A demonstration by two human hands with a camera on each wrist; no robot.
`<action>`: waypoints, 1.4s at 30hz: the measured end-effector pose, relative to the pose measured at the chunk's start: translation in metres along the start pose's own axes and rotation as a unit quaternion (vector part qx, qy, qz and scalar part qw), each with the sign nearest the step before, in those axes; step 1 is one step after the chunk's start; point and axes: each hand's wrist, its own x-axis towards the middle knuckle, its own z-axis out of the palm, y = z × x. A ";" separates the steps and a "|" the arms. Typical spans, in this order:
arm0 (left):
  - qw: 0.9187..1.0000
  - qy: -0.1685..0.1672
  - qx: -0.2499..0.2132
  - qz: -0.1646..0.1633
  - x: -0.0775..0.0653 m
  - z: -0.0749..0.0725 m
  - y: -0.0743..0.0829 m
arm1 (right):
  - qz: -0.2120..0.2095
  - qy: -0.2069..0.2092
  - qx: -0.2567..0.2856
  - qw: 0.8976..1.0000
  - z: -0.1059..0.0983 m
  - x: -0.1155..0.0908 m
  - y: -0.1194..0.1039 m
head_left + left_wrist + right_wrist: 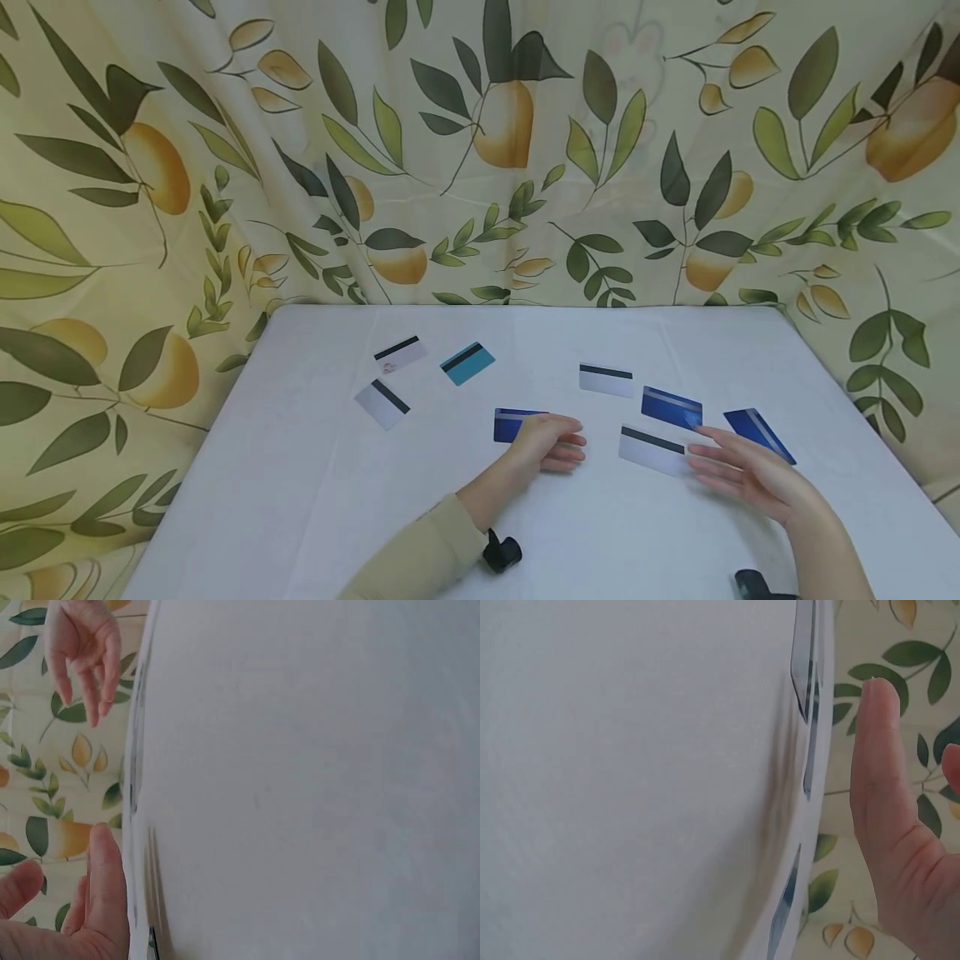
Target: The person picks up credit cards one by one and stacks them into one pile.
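Note:
My left hand [546, 442] is held over the table's middle with loosely extended fingers and nothing in them. It partly hides a blue card [508, 425] with a stripe. On the right, my right hand [753, 475] has its fingers spread and holds nothing. Its fingertips overlap the right end of a white card [651, 448] with a black stripe; whether they touch it I cannot tell. Close by lie a blue card [672, 407] and a tilted dark blue card [761, 433]. In the left wrist view, the left hand [90, 915] appears apart from the tabletop.
Another white striped card [606, 380] lies behind the right group. At the left are two white cards [401, 354] [382, 404] and a teal card [467, 363]. A white cloth covers the table [262, 483]; a leaf-and-fruit patterned curtain [465, 208] hangs behind it.

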 end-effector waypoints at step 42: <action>0.996 -0.018 -0.078 -0.042 0.015 0.043 -0.014 | 0.008 -0.100 0.085 0.991 -0.012 -0.001 0.016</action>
